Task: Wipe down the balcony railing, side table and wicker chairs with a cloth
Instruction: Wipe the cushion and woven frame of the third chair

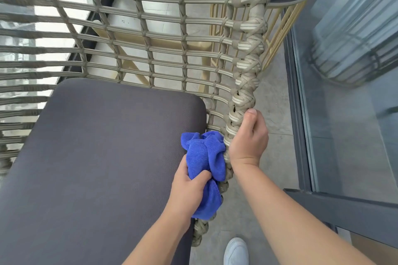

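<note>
L hand [190,187]: fingers and thumb curled round a bunched blue cloth [206,165], cloth pressed vs. inner side of the braided rim [245,84] of the wicker chair [150,34]. R hand [248,140]: wrapped round same rim from outside, thumb up along the braid, just above the cloth; holds nothing else, seems to be steadying the frame.

Step in hand (judged): wiping chair's right arm rim.

To do it well: keep R grip as brace so chair doesn't rock; run cloth along the braid w/ firm pressure, since knots and gaps likely trap dust; wrap cloth further round the rim, as only the inner face is contacted now. Refold to a clean face when soiled. Shift R hand ahead of the cloth so no patch gets skipped under the palm.

Outward: dark grey seat cushion [97,157] just left of cloth. Lattice back beyond. Glass panel w/ dark frame [299,114] to right. White shoe [235,250] on floor below. Side table: can't say for certain.
</note>
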{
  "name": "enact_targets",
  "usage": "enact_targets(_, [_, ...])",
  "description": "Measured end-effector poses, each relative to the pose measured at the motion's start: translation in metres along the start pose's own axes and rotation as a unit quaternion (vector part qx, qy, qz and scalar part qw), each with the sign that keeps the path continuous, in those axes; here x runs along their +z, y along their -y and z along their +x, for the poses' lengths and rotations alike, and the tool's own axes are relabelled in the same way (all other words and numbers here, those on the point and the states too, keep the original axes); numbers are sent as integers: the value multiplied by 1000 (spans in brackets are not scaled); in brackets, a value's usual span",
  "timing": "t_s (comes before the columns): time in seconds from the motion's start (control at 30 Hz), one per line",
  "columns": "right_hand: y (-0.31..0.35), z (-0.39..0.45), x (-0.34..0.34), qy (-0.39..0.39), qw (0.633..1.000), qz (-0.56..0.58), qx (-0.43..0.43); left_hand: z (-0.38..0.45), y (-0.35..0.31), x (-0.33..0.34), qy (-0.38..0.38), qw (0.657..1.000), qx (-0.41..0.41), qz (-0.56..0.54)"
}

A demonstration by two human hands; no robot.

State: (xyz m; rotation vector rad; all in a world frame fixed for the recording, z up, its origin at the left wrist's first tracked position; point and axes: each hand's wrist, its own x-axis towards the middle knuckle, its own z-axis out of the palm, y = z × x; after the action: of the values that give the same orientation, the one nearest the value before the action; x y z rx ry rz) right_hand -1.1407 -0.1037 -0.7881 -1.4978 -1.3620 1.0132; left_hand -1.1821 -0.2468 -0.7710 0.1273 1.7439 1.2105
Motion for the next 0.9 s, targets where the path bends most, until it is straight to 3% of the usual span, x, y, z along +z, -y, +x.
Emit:
enact_targets(0.13, [4, -1, -2, 11, 1000, -6, 5, -2, -4, -2, -13, 1000, 20, 16])
enact_targets(0.3, [3, -5, -10, 53, 997, 13, 62, -3, 8, -6, -98, 985, 84, 110])
enact_targets(0.43, [-15, -27, -30, 65, 991, 44, 104, -14, 28, -2, -61, 967, 98, 227])
enact_targets(0.6, [-43, -76, -67, 94, 978, 22, 187, -31, 32, -5, -23, 986, -19, 163])
enact_targets(0.7, [-41, -97, -78, 147, 965, 18, 219, -34, 12, -16, -22, 984, -28, 172])
enact_targets(0.8, [-19, -106, -85, 141, 974, 54, 169, -42, -21, -14, -38, 990, 5, 132])
enact_targets(0.9, [18, -103, -86, 167, 972, 120, 109, -55, -60, 7, 19, 998, -22, 55])
